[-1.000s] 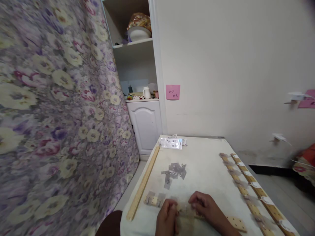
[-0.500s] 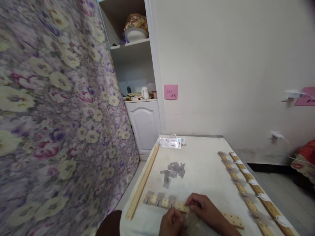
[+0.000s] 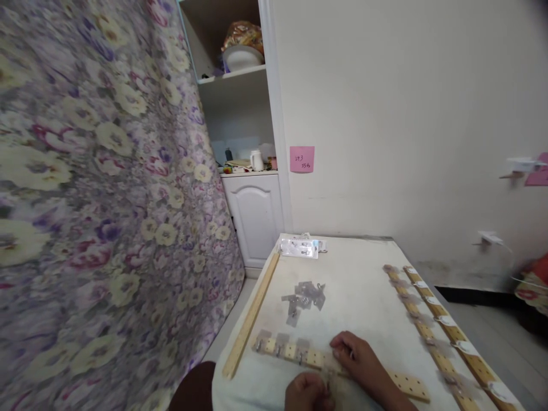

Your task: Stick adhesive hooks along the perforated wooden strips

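A light wooden strip with rows of holes [image 3: 409, 385] lies across the near part of the table, passing under my right hand. On its left end are several small metal hooks, each with a clear plastic piece [image 3: 282, 344]. My left hand [image 3: 307, 393] is closed in front of the strip, its fingertips at another clear plastic piece [image 3: 329, 374] with something thin and dark on it. My right hand [image 3: 357, 357] is over the strip with its fingers curled together; whatever is in them is hidden.
A heap of clear plastic pieces [image 3: 305, 297] lies mid-table. A bare wooden bar [image 3: 252, 314] runs along the left edge. Two more strips, one with metal hooks [image 3: 422, 331] and one with white pieces [image 3: 449, 328], lie at right. Clear packaging [image 3: 298, 248] is at the back.
My left hand has drawn slightly down and away from the strip, and my right hand has lifted a little off the clear plastic piece. The view has shifted slightly.
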A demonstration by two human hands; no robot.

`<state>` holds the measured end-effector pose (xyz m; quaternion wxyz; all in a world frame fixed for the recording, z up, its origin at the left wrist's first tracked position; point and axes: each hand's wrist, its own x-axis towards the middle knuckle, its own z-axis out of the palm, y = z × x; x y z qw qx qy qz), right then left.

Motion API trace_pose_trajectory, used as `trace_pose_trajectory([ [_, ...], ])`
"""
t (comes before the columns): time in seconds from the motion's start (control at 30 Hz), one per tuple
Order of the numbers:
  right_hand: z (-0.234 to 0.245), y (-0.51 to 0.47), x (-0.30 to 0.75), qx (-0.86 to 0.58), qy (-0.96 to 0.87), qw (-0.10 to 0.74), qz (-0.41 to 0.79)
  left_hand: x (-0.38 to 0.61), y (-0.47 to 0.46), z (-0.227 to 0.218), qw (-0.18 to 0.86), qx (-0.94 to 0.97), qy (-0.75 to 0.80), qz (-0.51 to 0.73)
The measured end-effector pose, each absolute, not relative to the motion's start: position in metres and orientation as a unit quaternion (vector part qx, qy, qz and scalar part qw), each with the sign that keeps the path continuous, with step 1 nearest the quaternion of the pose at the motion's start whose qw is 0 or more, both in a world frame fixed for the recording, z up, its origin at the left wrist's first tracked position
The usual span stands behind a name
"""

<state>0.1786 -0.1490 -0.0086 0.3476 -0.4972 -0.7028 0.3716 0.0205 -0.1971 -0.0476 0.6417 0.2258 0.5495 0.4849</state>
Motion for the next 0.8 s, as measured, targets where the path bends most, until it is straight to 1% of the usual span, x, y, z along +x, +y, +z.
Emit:
trace_pose_trajectory([
  [0.23, -0.032, -0.147, 0.172, -0.524, -0.718, 0.322, 0.328, 0.030, -0.190, -0.048, 0.626, 0.193, 0.561, 0.505],
  [0.43, -0.046, -0.142, 0.165, -0.523, -0.721, 0.335, 0.309, 0.033, -0.190, -0.048, 0.608, 0.165, 0.575, 0.522],
  [0.67, -0.049, -0.142, 0.159, -0.524, -0.726, 0.340, 0.288, 0.035, -0.189, -0.050, 0.590, 0.133, 0.577, 0.549],
  [0.8, -0.046, -0.144, 0.157, -0.527, -0.725, 0.337, 0.287, 0.035, -0.188, -0.052, 0.588, 0.131, 0.585, 0.543],
])
